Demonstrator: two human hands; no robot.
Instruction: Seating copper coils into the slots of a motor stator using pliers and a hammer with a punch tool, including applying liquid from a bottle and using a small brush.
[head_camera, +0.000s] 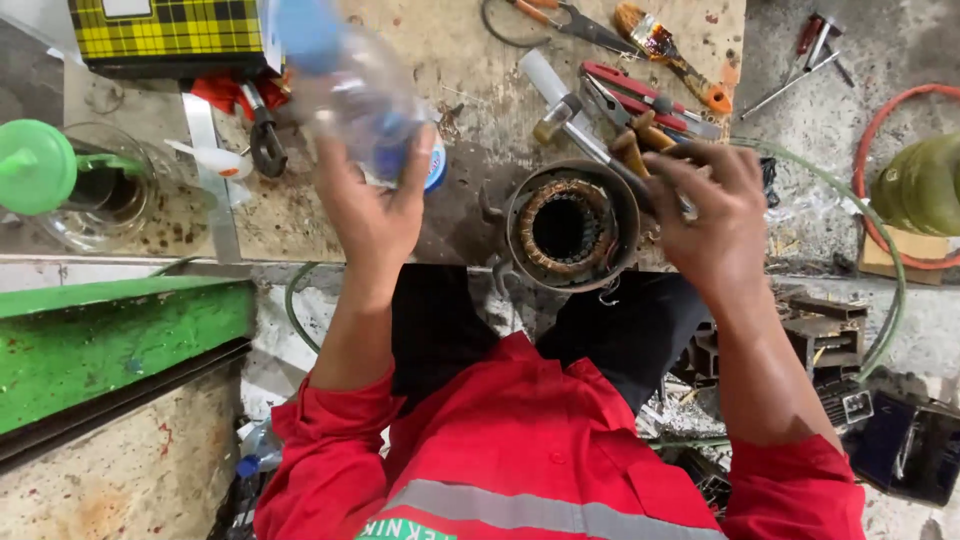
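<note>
My left hand (375, 205) grips a clear plastic bottle (350, 85) with a blue cap and blue label, raised and tilted toward the camera. My right hand (715, 215) rests on the right side of a round motor stator (570, 228) with copper windings, which sits on the stained workbench (450, 50). Under that hand's fingers lies a wooden tool handle (640, 150); a hammer (570, 115) with a metal shaft lies just above the stator. Whether the right hand actually holds the tool is unclear.
Red-handled pliers (635, 95), a paintbrush (670, 50) and scissors (560, 18) lie at the back. A yellow plaid box (165, 30), a glass jar with green lid (60, 175), a green metal beam (110, 340), an orange hose (880, 140) and screwdrivers (810, 50) surround me.
</note>
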